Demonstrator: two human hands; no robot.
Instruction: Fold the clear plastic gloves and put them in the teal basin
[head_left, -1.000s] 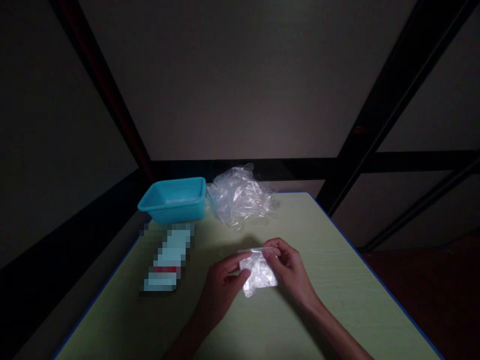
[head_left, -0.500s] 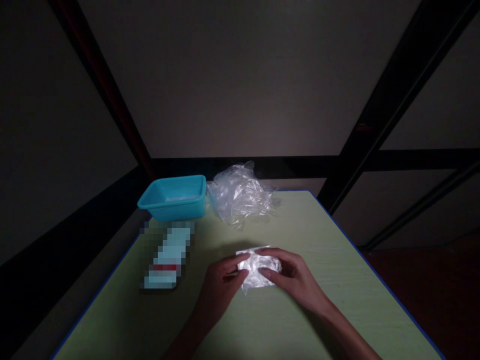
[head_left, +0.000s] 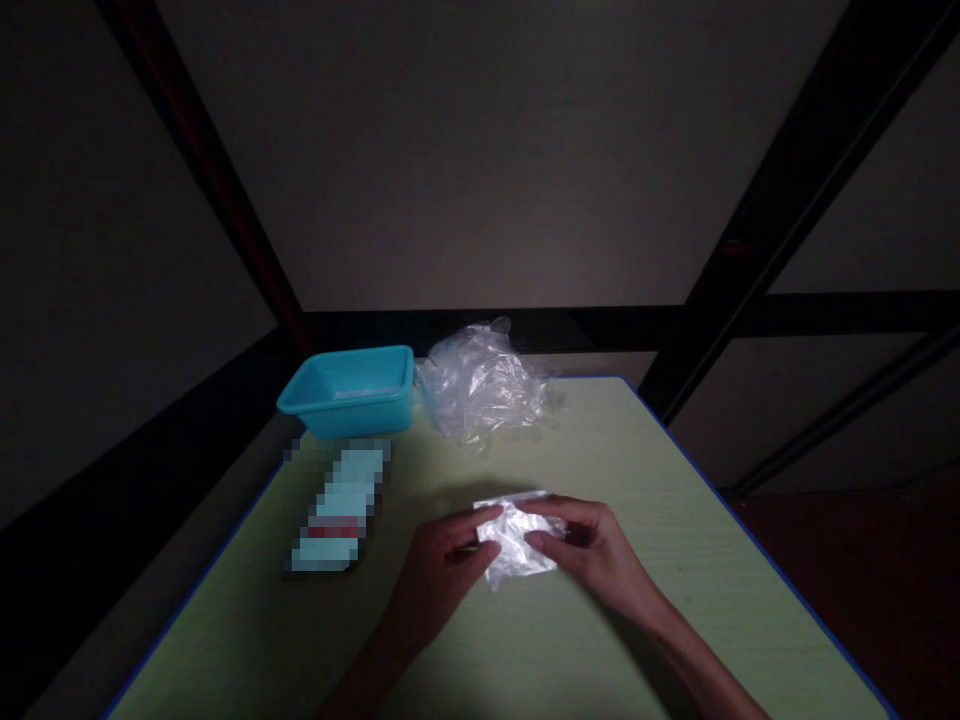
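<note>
My left hand (head_left: 444, 558) grips the left edge of a folded disposable plastic glove (head_left: 514, 541), its thumb in front and fingers behind. The glove is clear, shiny and crinkled, pressed into a small flat square just above or on the table; which of the two I cannot tell. On the right side of that square, my right hand (head_left: 592, 545) holds the film with its thumb over the front and its index finger along the top edge. Behind both hands lies a loose heap of clear plastic gloves (head_left: 487, 385), with rounded finger tips sticking out.
A turquoise plastic basin (head_left: 358, 420) stands at the back left of the pale green table (head_left: 697, 590), which has a blue edge. In front of the basin lies a long pixelated item (head_left: 341, 510) with a light face. A grey wall (head_left: 487, 160) rises behind the table.
My right hand has shifted slightly to the right, and the film between the hands looks flatter and a bit more spread. The view has tilted a little; the other things stay in place.
</note>
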